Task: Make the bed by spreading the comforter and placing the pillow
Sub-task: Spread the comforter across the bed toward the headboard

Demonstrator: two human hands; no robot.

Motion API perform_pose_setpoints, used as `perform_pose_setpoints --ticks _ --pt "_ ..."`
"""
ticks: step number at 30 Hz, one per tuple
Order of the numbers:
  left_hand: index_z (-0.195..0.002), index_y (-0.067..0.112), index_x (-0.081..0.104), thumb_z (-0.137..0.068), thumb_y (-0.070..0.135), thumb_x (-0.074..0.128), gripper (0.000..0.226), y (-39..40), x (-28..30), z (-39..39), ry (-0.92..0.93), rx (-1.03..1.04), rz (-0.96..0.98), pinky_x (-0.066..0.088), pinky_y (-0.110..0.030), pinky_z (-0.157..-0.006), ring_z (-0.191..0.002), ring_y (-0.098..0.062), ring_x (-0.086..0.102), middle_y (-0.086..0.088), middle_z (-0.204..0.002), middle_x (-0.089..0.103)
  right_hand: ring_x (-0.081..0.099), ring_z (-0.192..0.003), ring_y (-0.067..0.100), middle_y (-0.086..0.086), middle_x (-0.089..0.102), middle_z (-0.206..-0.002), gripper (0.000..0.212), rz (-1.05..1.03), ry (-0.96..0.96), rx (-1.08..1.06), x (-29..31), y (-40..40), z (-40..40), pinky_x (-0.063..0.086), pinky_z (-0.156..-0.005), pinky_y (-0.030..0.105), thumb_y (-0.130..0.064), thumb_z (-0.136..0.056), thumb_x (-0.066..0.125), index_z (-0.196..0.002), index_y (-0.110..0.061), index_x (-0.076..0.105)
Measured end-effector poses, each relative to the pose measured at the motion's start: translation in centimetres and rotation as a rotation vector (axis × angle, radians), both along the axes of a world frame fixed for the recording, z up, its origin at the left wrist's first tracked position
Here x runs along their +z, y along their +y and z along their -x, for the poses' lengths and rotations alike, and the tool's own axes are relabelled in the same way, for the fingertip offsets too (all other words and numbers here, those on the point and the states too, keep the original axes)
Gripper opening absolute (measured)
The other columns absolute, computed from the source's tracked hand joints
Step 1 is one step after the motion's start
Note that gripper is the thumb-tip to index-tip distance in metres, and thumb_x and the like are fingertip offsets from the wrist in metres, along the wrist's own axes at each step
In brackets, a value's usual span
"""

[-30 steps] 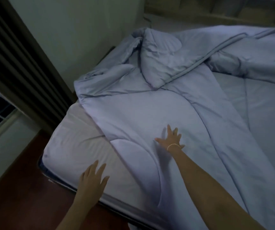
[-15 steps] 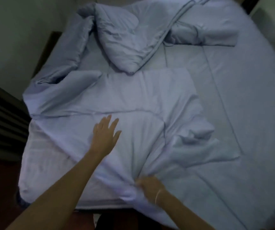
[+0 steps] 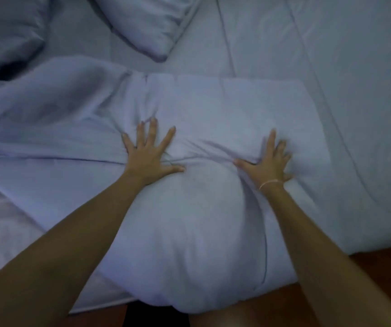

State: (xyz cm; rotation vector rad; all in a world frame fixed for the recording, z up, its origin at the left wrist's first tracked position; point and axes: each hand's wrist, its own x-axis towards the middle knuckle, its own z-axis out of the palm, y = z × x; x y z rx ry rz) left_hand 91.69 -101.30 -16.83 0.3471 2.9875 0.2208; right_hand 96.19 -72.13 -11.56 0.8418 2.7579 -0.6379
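Task about half in hand, by my estimate: comforter (image 3: pixel 213 109) lies over the bed (image 3: pixel 355 90) but not spread. Its near part is doubled into a thick folded panel at centre, with a puffed bulge hanging over the near edge of the bed; its far left portion is bunched in heavy folds. Left hand (image 3: pixel 148 156) and right hand (image 3: pixel 266 162) both press flat on the folded panel, fingers splayed wide and straight, holding nothing; the fabric wrinkles between them. A thin band shows at the right wrist. Pillow (image 3: pixel 140 24) lies far, centre-left, tilted with one corner pointing near, not squared at the head of the bed. Remaining, as judged: unfold and draw the comforter out flat to the right and far sides, then set the pillow. No containers in view. Dark floor (image 3: pixel 383 267) shows near right.
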Motion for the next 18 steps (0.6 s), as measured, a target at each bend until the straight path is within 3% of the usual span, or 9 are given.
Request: perform_pose_setpoints --ticks 3,5,8,10,12,13,15,16,18 --pt "-0.145 0.047 0.001 -0.060 0.093 0.022 0.099 0.7 -2.1 0.1 0.021 -0.010 -0.006 -0.011 -0.068 -0.103 -0.145 -0.037 -0.005 -0.007 -0.160 -0.005 0.019 -0.140 0.035 0.012 0.021 -0.150 0.126 0.009 -0.016 0.054 -3.1 1.0 1.2 0.019 -0.101 0.074 -0.071 -0.053 0.072 -0.143 -0.048 -0.012" --pt "-0.144 0.043 0.021 -0.066 0.088 0.029 0.090 0.6 -2.8 0.5 0.070 -0.014 -0.048 -0.008 -0.066 -0.105 -0.144 -0.036 0.008 -0.009 -0.158 0.013 0.031 -0.133 0.034 0.014 0.029 -0.141 0.124 -0.053 -0.003 0.042 -4.1 0.6 1.5 0.022 -0.099 0.072 -0.070 -0.055 0.073 -0.143 -0.048 -0.012" --pt "-0.121 0.024 0.052 -0.075 0.076 0.039 0.070 1.1 -2.5 -0.1 0.141 -0.016 -0.109 0.020 -0.066 -0.104 -0.123 -0.037 0.045 -0.014 -0.128 0.052 0.041 -0.123 0.041 0.021 0.040 -0.136 0.124 -0.024 0.041 0.054 -4.0 0.6 1.6 0.035 -0.098 0.062 -0.059 -0.061 0.077 -0.147 -0.039 -0.010" --pt "-0.104 0.018 0.058 -0.076 0.071 0.038 0.063 1.8 -1.5 -1.3 0.162 0.029 -0.131 0.038 -0.056 -0.092 -0.099 -0.036 0.056 -0.013 -0.105 0.059 0.053 -0.110 0.044 0.028 0.055 -0.122 0.117 0.070 0.052 0.032 -3.3 0.3 1.2 0.045 -0.090 0.051 -0.045 -0.069 0.078 -0.149 -0.030 -0.006" --pt "-0.096 0.020 0.060 -0.073 0.070 0.037 0.061 2.0 0.2 -3.1 0.126 0.062 -0.131 0.044 -0.047 -0.077 -0.086 -0.033 0.059 -0.010 -0.096 0.061 0.061 -0.096 0.043 0.029 0.064 -0.105 0.096 0.091 0.055 0.002 -1.7 -0.7 0.1 0.048 -0.079 0.043 -0.030 -0.077 0.073 -0.150 -0.021 0.013" --pt "-0.096 0.020 0.060 -0.071 0.072 0.037 0.061 1.8 1.0 -4.0 0.087 0.062 -0.143 0.045 -0.044 -0.073 -0.084 -0.032 0.060 -0.009 -0.093 0.062 0.063 -0.094 0.042 0.027 0.066 -0.102 0.075 0.079 0.095 0.003 -0.9 -1.3 -0.4 0.048 -0.076 0.041 -0.027 -0.079 0.070 -0.144 -0.015 0.034" --pt "-0.101 0.022 0.057 -0.069 0.078 0.036 0.068 0.3 3.4 -6.5 0.036 0.052 -0.188 0.046 -0.042 -0.070 -0.084 -0.032 0.061 -0.007 -0.093 0.062 0.064 -0.088 0.040 0.025 0.068 -0.095 0.029 0.023 0.231 0.009 1.7 -2.8 -2.3 0.046 -0.069 0.039 -0.027 -0.082 0.061 -0.100 -0.007 0.067" --pt "-0.104 0.024 0.055 -0.068 0.082 0.035 0.072 -0.8 4.7 -7.9 0.034 0.052 -0.219 0.047 -0.042 -0.071 -0.085 -0.031 0.061 -0.006 -0.094 0.063 0.062 -0.085 0.040 0.023 0.067 -0.092 0.027 -0.003 0.298 0.008 3.0 -3.6 -3.4 0.043 -0.066 0.039 -0.030 -0.080 0.056 -0.082 -0.007 0.068" --pt "-0.112 0.026 0.052 -0.068 0.086 0.034 0.077 -2.9 7.4 -10.9 0.061 0.071 -0.310 0.049 -0.042 -0.077 -0.091 -0.030 0.062 -0.003 -0.099 0.064 0.055 -0.096 0.039 0.017 0.061 -0.108 0.022 -0.048 0.385 -0.029 5.8 -5.3 -5.5 0.043 -0.075 0.044 -0.032 -0.073 0.062 -0.071 -0.011 0.067"
